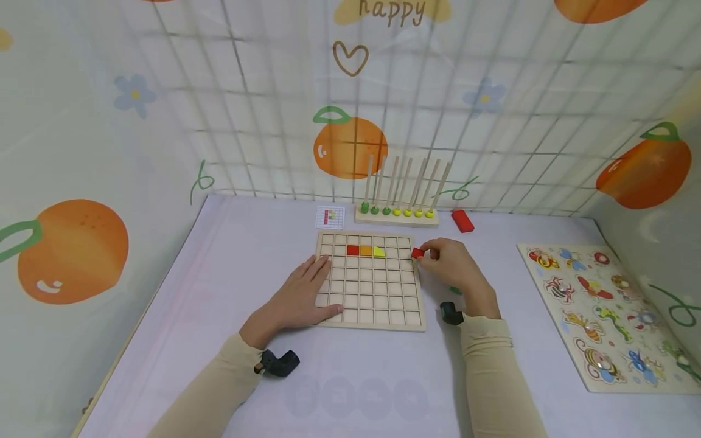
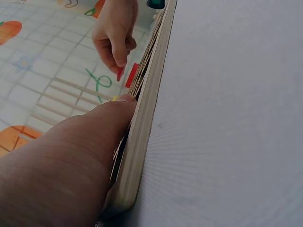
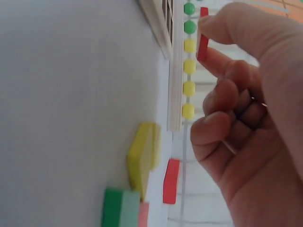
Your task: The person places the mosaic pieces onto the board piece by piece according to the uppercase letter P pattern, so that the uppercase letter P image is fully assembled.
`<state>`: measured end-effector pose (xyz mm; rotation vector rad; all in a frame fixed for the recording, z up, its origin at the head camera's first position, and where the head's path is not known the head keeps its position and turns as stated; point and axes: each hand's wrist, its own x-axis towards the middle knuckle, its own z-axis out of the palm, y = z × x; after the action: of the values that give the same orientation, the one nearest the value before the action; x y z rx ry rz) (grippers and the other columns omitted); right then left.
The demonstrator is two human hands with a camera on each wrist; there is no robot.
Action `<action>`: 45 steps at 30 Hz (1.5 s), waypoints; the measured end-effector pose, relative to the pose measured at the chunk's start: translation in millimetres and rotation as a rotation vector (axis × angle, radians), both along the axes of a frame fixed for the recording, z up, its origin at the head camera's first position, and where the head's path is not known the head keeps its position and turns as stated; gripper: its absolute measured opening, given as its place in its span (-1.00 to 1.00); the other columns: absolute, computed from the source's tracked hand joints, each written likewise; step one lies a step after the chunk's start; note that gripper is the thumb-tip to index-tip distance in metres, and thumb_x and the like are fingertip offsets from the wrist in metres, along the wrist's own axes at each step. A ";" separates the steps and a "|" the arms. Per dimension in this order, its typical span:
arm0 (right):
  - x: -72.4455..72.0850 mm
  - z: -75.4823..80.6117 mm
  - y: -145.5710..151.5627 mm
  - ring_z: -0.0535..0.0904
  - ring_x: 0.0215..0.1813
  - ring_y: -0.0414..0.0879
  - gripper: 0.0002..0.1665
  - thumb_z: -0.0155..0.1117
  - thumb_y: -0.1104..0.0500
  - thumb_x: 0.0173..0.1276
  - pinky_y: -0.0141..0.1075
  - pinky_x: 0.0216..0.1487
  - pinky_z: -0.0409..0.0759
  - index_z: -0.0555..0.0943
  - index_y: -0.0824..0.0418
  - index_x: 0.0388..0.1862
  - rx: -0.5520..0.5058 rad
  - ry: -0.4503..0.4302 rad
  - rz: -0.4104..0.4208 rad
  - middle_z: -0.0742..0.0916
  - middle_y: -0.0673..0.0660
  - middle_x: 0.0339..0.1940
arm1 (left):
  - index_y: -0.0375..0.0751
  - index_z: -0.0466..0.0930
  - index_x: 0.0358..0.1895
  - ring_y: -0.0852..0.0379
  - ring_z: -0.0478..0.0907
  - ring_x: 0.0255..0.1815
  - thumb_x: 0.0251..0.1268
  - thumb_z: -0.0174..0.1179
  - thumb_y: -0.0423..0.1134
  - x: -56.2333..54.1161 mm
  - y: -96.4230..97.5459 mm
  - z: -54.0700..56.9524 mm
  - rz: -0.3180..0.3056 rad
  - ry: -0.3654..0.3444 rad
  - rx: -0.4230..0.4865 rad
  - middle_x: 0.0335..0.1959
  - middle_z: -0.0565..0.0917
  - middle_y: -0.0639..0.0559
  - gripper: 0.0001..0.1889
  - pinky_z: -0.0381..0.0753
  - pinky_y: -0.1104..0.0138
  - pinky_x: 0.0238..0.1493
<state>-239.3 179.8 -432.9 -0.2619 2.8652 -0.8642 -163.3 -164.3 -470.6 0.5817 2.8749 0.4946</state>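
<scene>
A wooden grid board (image 1: 372,327) lies on the table in the head view. A red tile (image 1: 353,250), an orange tile (image 1: 366,250) and a yellow piece (image 1: 379,251) sit side by side in one of its upper rows. My left hand (image 1: 296,296) rests with extended fingers on the board's left side, its thumb over the near left corner. Just above the board's right edge, my right hand (image 1: 457,266) pinches a small red square tile (image 3: 203,35) between thumb and index finger. The other fingers of that hand are curled in the right wrist view.
Behind the board stand a pattern card (image 1: 330,216) and a peg rack (image 1: 397,220) with green and yellow beads. A red block (image 1: 462,221) lies right of the rack. Yellow blocks (image 3: 140,161) and a green block (image 3: 113,208) lie near my right hand. An insect puzzle (image 1: 580,304) lies far right.
</scene>
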 end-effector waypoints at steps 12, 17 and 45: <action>-4.1 0.0 -24.7 0.33 -0.43 -0.10 -0.75 0.26 0.14 0.35 -0.29 -0.44 0.23 0.70 0.21 -0.07 -0.046 0.017 0.075 0.47 0.05 -0.48 | -0.19 -0.14 0.68 -0.09 -0.29 0.74 0.28 0.07 0.48 -1.3 -0.9 -3.8 -0.001 0.007 -0.010 0.73 -0.11 -0.05 0.13 -0.06 -0.01 0.69; -6.3 -0.1 -38.3 0.30 -0.47 -0.14 -0.78 0.27 0.17 0.33 -0.29 -0.43 0.23 0.69 0.21 -0.10 -0.068 0.042 0.135 0.44 0.01 -0.52 | -0.18 -0.15 0.68 -0.08 -0.29 0.74 0.28 0.06 0.48 -2.3 -0.7 -3.6 -0.005 0.001 -0.011 0.73 -0.12 -0.03 0.13 -0.06 -0.02 0.69; -4.4 2.0 -121.1 0.49 -0.29 -0.13 -0.77 0.36 0.15 0.33 -0.28 -0.12 0.49 0.75 0.21 -0.09 0.021 0.077 0.298 0.55 -0.03 -0.53 | -0.20 -0.14 0.67 -0.10 -0.30 0.74 0.31 0.03 0.49 -0.1 -2.5 0.5 -0.028 0.004 -0.018 0.73 -0.13 -0.04 0.12 -0.08 -0.02 0.69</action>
<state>-243.8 58.6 -430.9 -0.7119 2.7992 -0.7803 -163.4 -166.8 -470.1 0.6194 2.8675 0.4633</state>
